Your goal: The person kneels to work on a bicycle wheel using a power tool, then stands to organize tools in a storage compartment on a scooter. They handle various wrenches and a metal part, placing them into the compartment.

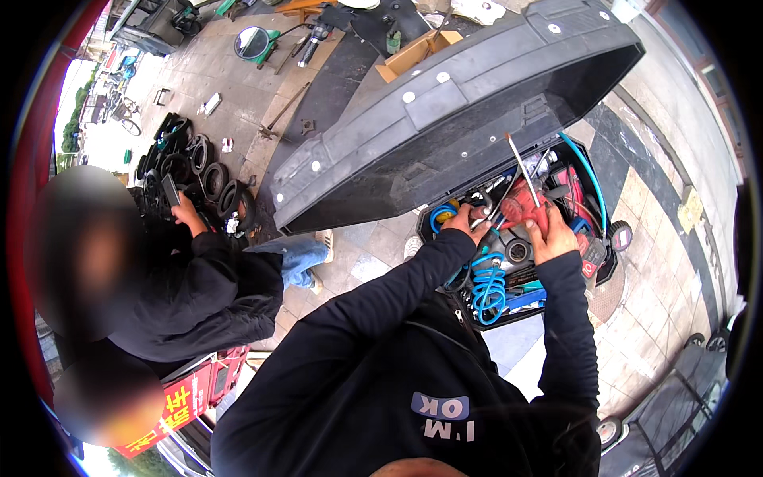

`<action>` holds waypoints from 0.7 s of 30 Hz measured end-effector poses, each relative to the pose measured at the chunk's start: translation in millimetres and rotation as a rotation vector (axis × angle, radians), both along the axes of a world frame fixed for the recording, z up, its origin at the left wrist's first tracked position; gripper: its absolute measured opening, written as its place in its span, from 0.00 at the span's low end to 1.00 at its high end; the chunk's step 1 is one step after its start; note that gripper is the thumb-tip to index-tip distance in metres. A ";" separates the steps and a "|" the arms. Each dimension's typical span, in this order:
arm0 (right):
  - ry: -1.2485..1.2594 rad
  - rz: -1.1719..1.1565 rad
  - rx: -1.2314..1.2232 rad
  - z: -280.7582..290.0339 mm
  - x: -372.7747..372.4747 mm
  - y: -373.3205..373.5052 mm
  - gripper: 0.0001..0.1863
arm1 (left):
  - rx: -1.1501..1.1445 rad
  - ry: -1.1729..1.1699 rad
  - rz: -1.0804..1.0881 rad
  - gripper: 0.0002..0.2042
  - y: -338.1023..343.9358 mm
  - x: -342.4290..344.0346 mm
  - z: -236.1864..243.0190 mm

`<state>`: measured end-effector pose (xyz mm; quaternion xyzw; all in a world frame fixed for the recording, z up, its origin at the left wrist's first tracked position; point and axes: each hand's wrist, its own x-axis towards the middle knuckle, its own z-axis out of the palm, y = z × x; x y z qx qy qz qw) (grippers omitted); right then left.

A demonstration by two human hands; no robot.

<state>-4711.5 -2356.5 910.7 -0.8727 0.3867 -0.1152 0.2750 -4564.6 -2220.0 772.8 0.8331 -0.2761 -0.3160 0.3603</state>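
Note:
An open black toolbox (477, 119) is packed with tools and hoses. My right hand (550, 237) grips a red tool (524, 203) in its right half. My left hand (467, 222) is closed at the box's left side, beside a yellow and blue item (443, 215); what its fingers hold I cannot make out. Between and below my hands lie a dark round metal part (518, 250) and a coiled blue hose (489, 290). A straight light-coloured rod (517, 155) sticks up behind the red tool, and a blue hose (596, 179) arches along the right.
A person (191, 294) in dark clothes holds a phone (170, 190) at my left, another head nearby at lower left. Tyres (213, 179) are piled behind them. A round gauge (620, 236) sits right of the box; a dark wheeled object (660, 405) stands at lower right.

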 end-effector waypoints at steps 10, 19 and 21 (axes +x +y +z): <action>-0.216 0.033 0.663 19.5 -29.3 86.2 0.16 | -0.594 0.218 0.002 0.13 56.0 16.2 104.0; 0.042 0.642 -0.151 14.1 80.9 19.9 0.12 | -0.564 0.723 0.265 0.10 121.6 45.9 154.8; 0.512 0.672 -0.261 -32.4 101.6 -16.9 0.15 | -0.566 0.653 0.198 0.10 141.9 55.9 157.1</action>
